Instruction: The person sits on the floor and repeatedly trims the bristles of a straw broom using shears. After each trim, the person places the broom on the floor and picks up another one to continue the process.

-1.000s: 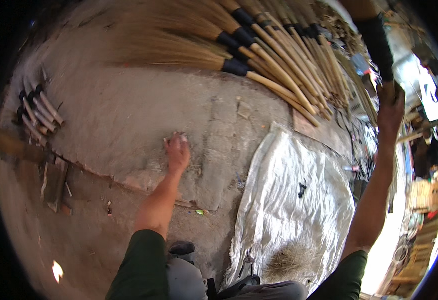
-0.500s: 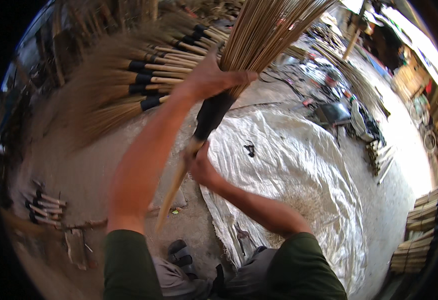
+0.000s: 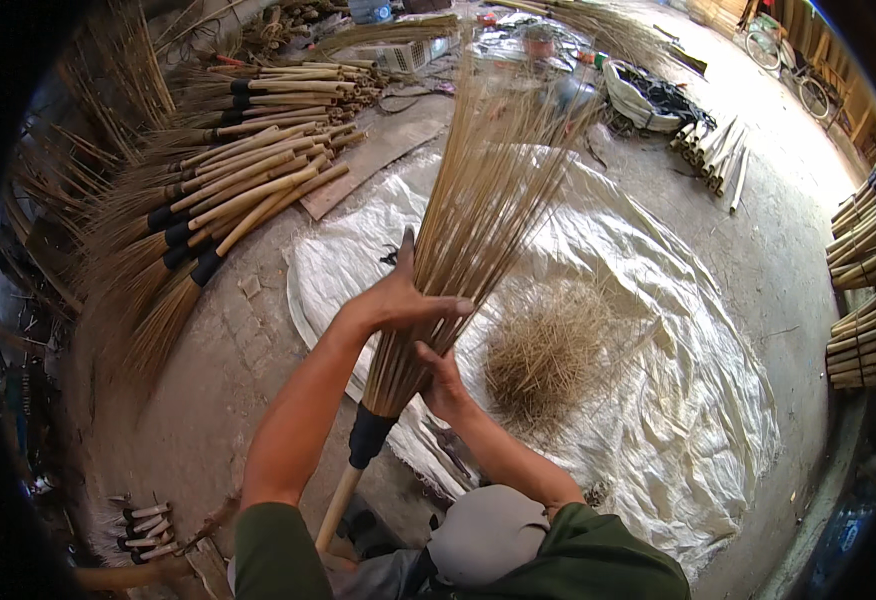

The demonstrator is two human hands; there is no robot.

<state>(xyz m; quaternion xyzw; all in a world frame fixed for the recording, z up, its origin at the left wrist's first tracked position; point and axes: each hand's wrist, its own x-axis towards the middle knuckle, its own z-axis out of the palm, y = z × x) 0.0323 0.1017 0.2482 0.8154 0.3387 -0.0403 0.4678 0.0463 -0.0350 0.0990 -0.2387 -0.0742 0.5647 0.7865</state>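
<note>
Spanning the broom's bristles (image 3: 483, 205) above the white sheet's (image 3: 658, 400) left edge, the left hand's (image 3: 388, 300) wide-splayed fingers risked letting some slip, the right hand's (image 3: 445, 386) grip half-hidden and unclear.

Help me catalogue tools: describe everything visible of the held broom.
The broom has thin, tan, strawlike bristles fanning toward the upper right, a dark band and a pale, apparently wooden handle. It slants, partly in front of the white sheet. The left hand spreads across the bristles; the right hand touches them lower down.
</note>
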